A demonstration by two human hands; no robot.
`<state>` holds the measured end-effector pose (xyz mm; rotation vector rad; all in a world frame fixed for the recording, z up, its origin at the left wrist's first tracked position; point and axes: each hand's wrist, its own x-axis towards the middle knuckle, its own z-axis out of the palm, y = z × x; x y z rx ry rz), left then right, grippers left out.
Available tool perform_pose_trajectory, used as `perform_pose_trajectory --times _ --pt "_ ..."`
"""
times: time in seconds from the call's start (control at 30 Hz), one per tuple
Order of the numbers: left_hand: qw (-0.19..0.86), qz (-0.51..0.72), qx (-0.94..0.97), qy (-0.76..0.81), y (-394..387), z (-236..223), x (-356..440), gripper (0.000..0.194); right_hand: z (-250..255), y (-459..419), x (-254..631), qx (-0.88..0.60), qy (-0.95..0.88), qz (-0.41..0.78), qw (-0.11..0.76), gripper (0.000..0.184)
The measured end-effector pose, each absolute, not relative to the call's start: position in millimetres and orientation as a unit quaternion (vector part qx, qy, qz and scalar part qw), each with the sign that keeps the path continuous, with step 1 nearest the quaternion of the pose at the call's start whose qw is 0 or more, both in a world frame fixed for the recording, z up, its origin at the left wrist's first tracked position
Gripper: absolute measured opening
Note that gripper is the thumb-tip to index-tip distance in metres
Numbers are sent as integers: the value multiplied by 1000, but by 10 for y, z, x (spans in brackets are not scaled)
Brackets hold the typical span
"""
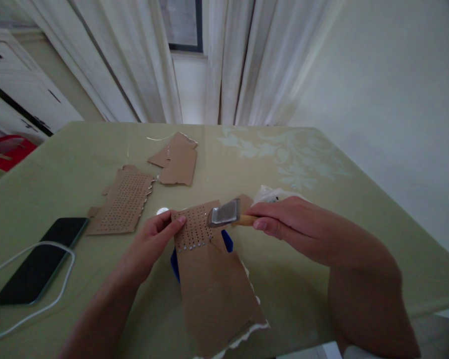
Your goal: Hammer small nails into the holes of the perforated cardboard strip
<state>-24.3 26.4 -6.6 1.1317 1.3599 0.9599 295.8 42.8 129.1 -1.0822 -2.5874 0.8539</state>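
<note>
My right hand (280,219) is closed around the wooden handle of a hammer (225,213). The hammer's metal head hovers over or rests near a piece of brown cardboard (213,294); contact cannot be made out. Rows of small holes fill the cardboard's upper part, and a row of small silvery heads (190,247) runs below them. A thin dark nail-like piece (210,240) stands at the right end of that row. With thumb on top, my left hand (166,229) grips the cardboard's upper left edge. A blue object (227,241) lies beneath the cardboard, mostly hidden.
Left on the table lies another hole-punched cardboard piece (123,202), beside a black phone (41,262) and a white cable (69,274). Torn cardboard scraps (181,162) lie farther back. A clear plastic bag (271,193) sits behind my right hand. A wall (396,124) stands at right.
</note>
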Motion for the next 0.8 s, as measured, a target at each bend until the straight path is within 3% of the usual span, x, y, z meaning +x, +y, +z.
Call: perform_pose_trajectory --times 0.17,0.37,0.53,0.8 --pt "602 472 323 557 242 -139 -104 58 1261 431 2970 -370 -876 287 111 53" --pt "616 414 355 568 193 -120 -38 60 1264 419 2969 -378 -872 294 103 53" --pt "579 442 332 599 198 -130 14 61 1233 422 2973 -369 -871 307 109 50" --pt "660 408 282 564 205 -92 20 63 1229 434 2960 -377 -870 298 112 49"
